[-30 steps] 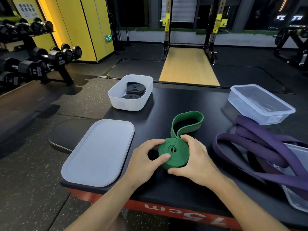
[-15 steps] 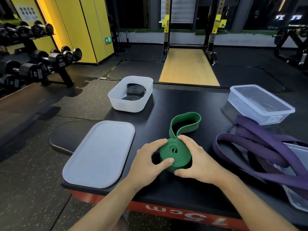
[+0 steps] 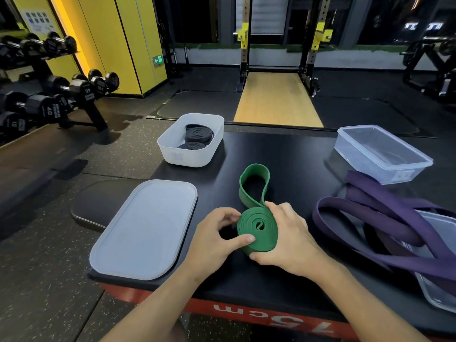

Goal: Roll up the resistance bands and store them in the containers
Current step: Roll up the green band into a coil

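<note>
Head view: left hand and right hand both grip the half-rolled green band near the front of the black platform — loose loop on its far side. Lid left, purple bands right. Far — white container with black rolls, clear container.

The green band looks like matt, smooth rubber, as do the purple bands at right. The white tub and lid are frosted plastic; the clear tub at upper right is glossy. The tabletop is matt black, the floor speckled and grainy.
</note>
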The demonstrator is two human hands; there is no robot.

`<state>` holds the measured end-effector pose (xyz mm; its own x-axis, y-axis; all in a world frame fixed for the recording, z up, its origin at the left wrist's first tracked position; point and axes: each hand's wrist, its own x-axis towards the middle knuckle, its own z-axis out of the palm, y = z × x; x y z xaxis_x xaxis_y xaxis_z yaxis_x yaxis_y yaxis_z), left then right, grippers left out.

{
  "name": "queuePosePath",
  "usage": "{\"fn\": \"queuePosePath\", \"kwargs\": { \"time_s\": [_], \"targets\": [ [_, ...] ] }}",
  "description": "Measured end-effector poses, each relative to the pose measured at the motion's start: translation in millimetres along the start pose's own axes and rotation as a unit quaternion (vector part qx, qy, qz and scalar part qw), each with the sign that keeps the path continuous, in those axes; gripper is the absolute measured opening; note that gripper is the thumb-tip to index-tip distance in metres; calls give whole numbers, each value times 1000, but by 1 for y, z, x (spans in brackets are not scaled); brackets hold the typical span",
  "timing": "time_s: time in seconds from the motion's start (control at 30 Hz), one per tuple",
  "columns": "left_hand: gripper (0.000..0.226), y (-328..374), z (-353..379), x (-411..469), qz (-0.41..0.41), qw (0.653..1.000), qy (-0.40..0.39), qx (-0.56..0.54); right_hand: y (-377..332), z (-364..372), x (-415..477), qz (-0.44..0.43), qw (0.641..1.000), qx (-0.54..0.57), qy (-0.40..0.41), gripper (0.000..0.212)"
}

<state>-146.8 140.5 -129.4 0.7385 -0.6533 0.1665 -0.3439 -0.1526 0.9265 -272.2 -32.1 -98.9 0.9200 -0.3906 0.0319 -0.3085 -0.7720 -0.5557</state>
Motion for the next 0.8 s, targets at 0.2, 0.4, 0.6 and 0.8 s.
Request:
{"fn": "queuePosePath", "kwargs": {
  "time_s": [0.2, 0.4, 0.6, 0.8],
  "targets": [
    [43, 7, 1, -3, 21, 998, -16, 51, -4, 8, -10, 34, 996, -41, 70, 118],
    [49, 9, 1, -3, 18, 999, -31, 33, 1, -10, -3, 41, 997, 48, -44, 128],
    [51, 5, 0, -1, 12, 999, -35, 25, 9, -26, 9, -3, 992, 32, -119, 142],
    [53, 5, 0, 0, 9, 999, -40, 15, 10, -26, 11, -25, 990, 34, -133, 134]
  ]
}}
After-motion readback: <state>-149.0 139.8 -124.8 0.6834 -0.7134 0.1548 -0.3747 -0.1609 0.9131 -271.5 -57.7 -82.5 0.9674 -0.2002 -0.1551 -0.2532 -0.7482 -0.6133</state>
